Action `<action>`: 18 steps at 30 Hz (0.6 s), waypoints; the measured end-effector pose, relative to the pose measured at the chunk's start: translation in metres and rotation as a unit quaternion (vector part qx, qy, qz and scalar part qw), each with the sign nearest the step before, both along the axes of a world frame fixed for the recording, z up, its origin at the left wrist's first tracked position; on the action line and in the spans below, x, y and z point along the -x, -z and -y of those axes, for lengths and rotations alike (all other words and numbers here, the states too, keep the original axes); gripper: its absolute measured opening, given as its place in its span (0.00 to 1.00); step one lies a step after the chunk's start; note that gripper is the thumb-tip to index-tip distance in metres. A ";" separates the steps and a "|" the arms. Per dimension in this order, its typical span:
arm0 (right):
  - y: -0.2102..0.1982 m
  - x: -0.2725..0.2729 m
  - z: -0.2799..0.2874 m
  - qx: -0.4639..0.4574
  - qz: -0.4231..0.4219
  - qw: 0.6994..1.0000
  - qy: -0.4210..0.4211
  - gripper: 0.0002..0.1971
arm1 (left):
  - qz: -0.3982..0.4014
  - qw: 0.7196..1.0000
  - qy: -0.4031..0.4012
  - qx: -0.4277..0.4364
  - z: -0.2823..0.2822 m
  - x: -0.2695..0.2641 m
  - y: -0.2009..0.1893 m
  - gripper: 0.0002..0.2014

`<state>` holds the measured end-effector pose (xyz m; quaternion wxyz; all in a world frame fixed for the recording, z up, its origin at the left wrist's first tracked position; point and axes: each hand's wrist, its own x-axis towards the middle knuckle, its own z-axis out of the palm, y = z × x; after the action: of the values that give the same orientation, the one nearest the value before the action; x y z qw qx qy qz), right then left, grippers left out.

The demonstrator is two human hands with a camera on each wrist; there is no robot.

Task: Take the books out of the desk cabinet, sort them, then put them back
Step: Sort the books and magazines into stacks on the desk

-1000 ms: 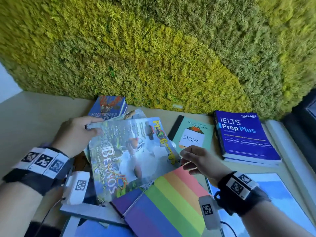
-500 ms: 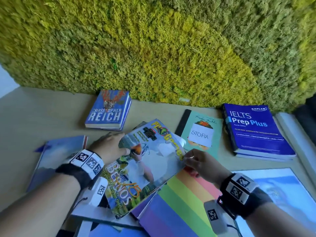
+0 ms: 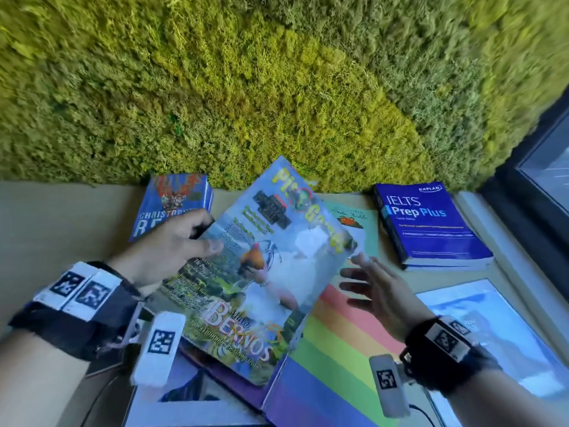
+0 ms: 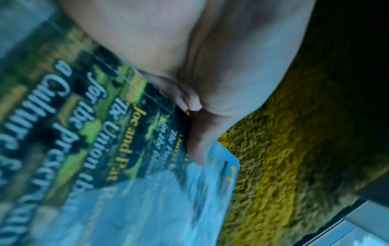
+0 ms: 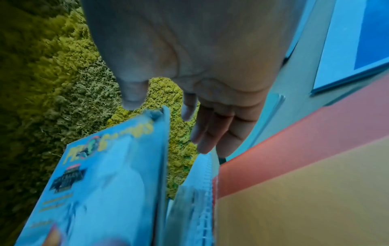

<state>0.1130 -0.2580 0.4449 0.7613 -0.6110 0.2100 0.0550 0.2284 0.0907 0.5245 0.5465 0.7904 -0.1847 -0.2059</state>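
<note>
Left hand (image 3: pixel 172 245) pinching magazine (image 3: pixel 261 272) at its 9 o'clock edge, cover lifted; right hand (image 3: pixel 378 291) at 3 o'clock, fingers spread, holding nothing.

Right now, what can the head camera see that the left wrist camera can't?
Only the head view shows the right hand, open beside the magazine, plus the IELTS book, the rainbow book and the Christopher Reich book. Only the left wrist view shows the small cover lines, like "Joe and Pat", up close. Both show the left hand gripping the magazine and the moss wall behind.
</note>
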 end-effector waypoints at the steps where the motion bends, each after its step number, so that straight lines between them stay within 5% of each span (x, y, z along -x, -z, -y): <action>1: -0.005 0.000 -0.003 -0.040 0.016 0.999 -0.029 0.39 | -0.011 0.998 -0.007 0.060 0.002 0.001 -0.005 0.29; 5: -0.030 0.000 -0.031 -0.101 0.074 0.984 -0.130 0.32 | -0.020 0.981 -0.063 0.181 0.021 -0.004 -0.012 0.46; 7: -0.044 -0.004 -0.041 -0.130 0.079 0.983 -0.104 0.18 | -0.029 0.973 -0.104 0.202 0.034 -0.006 -0.005 0.41; 11: -0.052 -0.014 -0.030 -0.048 0.079 0.992 -0.082 0.19 | -0.058 0.966 -0.164 0.193 0.061 -0.004 0.012 0.20; 15: -0.057 -0.039 -0.006 0.029 0.037 0.998 -0.044 0.18 | -0.111 0.983 -0.059 0.130 0.097 -0.003 0.014 0.32; 18: -0.058 -0.071 0.018 0.065 0.008 0.998 -0.013 0.12 | -0.087 0.990 -0.083 0.073 0.128 -0.019 0.005 0.27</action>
<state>0.1841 -0.2757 0.5025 0.7209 -0.6622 0.1993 0.0459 0.2478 -0.0369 0.5199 0.6321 0.7398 -0.0849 -0.2143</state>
